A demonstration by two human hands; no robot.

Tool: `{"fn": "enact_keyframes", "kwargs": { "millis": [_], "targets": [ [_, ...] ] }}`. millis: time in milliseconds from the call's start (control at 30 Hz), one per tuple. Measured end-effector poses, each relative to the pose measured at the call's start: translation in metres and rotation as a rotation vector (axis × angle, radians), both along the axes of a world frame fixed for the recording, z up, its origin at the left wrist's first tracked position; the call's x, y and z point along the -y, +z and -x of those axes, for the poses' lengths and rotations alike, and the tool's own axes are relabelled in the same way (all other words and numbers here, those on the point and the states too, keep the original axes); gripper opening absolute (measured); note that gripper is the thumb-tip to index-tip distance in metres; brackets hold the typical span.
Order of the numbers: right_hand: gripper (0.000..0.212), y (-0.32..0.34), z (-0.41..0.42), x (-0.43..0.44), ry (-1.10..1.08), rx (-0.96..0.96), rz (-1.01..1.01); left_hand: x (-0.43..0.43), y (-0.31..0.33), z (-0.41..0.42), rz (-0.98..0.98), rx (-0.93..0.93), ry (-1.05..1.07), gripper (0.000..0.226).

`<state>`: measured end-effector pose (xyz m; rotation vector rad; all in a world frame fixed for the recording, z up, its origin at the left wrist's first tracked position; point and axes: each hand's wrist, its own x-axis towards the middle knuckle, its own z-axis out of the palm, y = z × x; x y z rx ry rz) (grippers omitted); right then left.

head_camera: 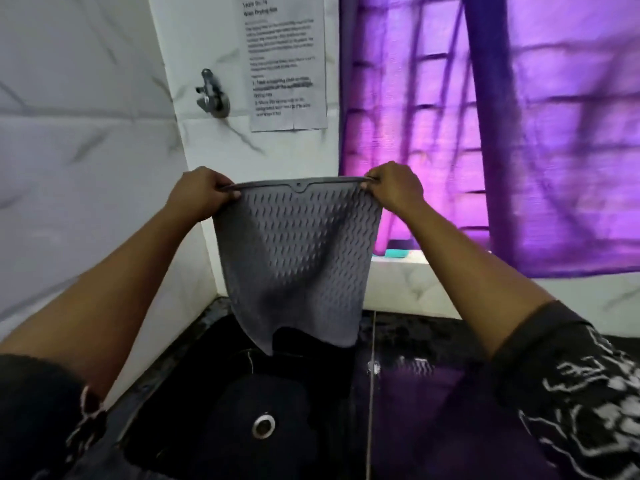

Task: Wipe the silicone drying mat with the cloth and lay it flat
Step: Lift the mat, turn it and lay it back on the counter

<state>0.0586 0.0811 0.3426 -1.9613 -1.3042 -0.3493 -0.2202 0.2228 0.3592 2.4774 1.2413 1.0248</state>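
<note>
Nearest, a black sink [162, 414] with a steel drain [263, 426] lies below. Above it the grey silicone drying mat [298, 258] hangs in the air, ribbed face toward the camera. Its rimmed top edge runs level from left to right, and its bottom edge curls free over the basin. The left hand [199, 197] and right hand [394, 192] each pinch a top corner, fingers curled tight. Behind them, a printed sheet [285, 64] is stuck on the wall (text too blurred to read), beside a purple curtain [519, 133].

Purple daylight glows through the curtain [519, 133] right of the right hand [394, 188]. The sink [311, 393] below the left hand [201, 197] is dim, and the paper [287, 64] above that hand is blurred. The mat [298, 254] looks sharp.
</note>
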Motion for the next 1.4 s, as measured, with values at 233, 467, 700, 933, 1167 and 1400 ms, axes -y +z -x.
{"fn": "enact_keyframes", "kwargs": {
  "millis": [233, 467, 700, 933, 1167, 1400],
  "targets": [
    [0.020, 0.020, -0.018, 0.116, -0.014, 0.093, 0.071, 0.062, 0.003, -0.017, 0.098, 0.180, -0.276, 0.020],
    [0.013, 0.010, -0.036, 0.249, -0.045, 0.054, 0.189, 0.145, -0.028, -0.056, 0.264, 0.116, -0.504, 0.006],
    [0.008, -0.012, -0.076, 0.316, 0.019, -0.169, 0.267, 0.188, -0.056, -0.100, 0.477, 0.062, -0.650, 0.007],
    [0.008, -0.085, -0.149, 0.272, -0.067, -0.336, 0.416, 0.153, -0.111, -0.186, 0.650, -0.100, -0.555, 0.010],
    [0.022, -0.186, -0.222, 0.175, -0.204, -0.319, 0.620, 0.079, -0.201, -0.286, 0.639, -0.283, -0.406, 0.015],
    [0.044, -0.281, -0.243, 0.112, -0.349, -0.295, 0.732, 0.030, -0.314, -0.329, 0.634, -0.497, -0.335, 0.070]
  ]
}}
